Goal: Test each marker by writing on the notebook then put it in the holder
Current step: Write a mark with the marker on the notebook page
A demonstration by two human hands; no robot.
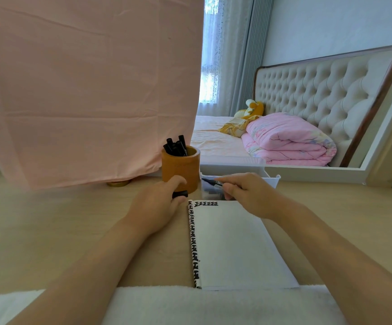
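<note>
Notebook (232, 245), centre bottom: test marks along top edge. Holder (181, 171), centre: several markers (176, 146) in. Tray (272, 179), right of it: contents blurred, probably more waiting. Right hand (244, 195) pinches uncapped marker (213, 182) over tray. Left hand (157, 207) curled round cap (180, 194) at holder base. Likely midway.

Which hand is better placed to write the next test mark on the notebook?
Right. The right hand pinches the marker just beyond the notebook; the left hand holds only a black cap.
</note>
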